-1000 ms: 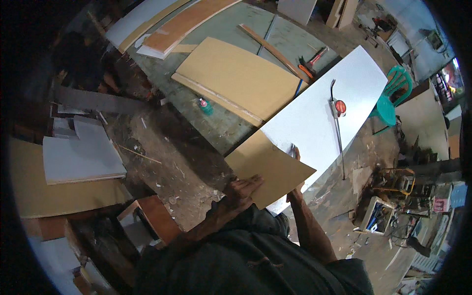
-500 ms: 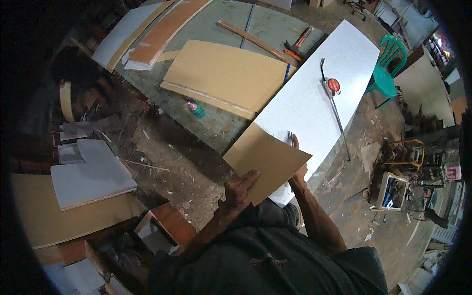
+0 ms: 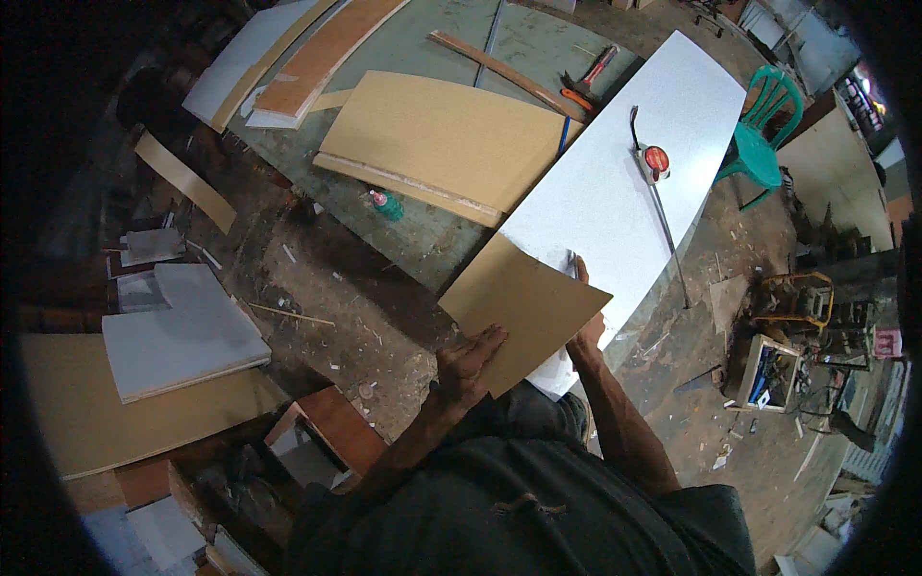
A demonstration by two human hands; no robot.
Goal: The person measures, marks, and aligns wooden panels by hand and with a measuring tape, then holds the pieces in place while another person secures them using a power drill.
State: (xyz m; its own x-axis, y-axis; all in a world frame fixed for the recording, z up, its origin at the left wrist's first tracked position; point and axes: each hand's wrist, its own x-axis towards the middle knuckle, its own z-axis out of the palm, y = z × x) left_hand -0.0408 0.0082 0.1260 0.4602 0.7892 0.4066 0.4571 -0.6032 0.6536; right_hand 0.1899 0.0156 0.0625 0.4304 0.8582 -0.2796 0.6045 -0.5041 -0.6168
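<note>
A thin brown board (image 3: 526, 305) lies slantwise across the near end of a long white panel (image 3: 615, 211), its far edge slightly curved. My left hand (image 3: 469, 363) grips the board's lower left edge, fingers on its upper face. At the board's right edge is my right hand (image 3: 584, 338), partly hidden by the board, with a finger raised past it. Beside that finger a slim metallic tool (image 3: 571, 259) shows, held in the right hand; its exact kind is unclear. Farther up the white panel rests a red and white tape measure (image 3: 656, 161), its blade drawn out toward me.
The green worktable (image 3: 413, 252) bears a large tan board (image 3: 442, 139), a small green bottle (image 3: 387, 205), a wooden strip (image 3: 504, 72) and a hammer (image 3: 600, 69). A green chair (image 3: 759, 144) stands at right. White offcuts (image 3: 182, 331) lie at left; a tool crate (image 3: 768, 374) sits on the floor.
A tan strip at the far left, upright before, now lies slantwise and farther right. My hands and the brown board hold nearly the same place; the whole view has shifted slightly.
</note>
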